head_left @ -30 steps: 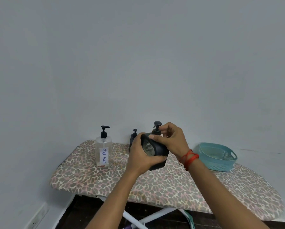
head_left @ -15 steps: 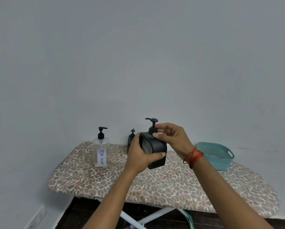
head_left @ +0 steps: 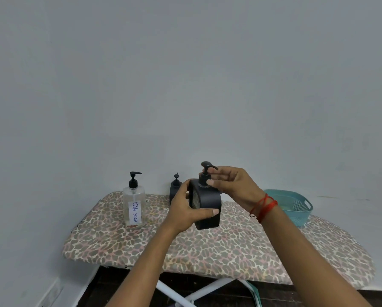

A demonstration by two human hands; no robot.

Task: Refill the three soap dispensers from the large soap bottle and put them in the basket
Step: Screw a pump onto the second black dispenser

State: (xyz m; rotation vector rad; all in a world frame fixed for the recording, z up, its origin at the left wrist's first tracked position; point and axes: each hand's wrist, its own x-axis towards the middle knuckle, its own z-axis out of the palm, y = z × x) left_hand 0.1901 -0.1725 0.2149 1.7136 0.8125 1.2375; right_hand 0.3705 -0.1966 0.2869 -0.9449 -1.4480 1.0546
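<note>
A black rounded soap dispenser [head_left: 209, 203] is held upright above the ironing board. My left hand [head_left: 186, 210] grips its body from the left. My right hand [head_left: 232, 187] pinches the collar of its black pump [head_left: 205, 173] at the top. A second black dispenser [head_left: 175, 189] stands behind, partly hidden by my left hand. The large clear bottle [head_left: 134, 202] labelled "DISH SOAP", with a black pump, stands on the board at the left. A teal basket [head_left: 293, 206] sits at the board's right.
The leopard-print ironing board [head_left: 219, 247] stands against a plain grey wall, its white legs visible below. A red thread band circles my right wrist. Dark floor lies under the board.
The dispenser has been turned from tilted to upright between my hands. The pump head has rotated, and my right hand's fingers have shifted round its collar.
</note>
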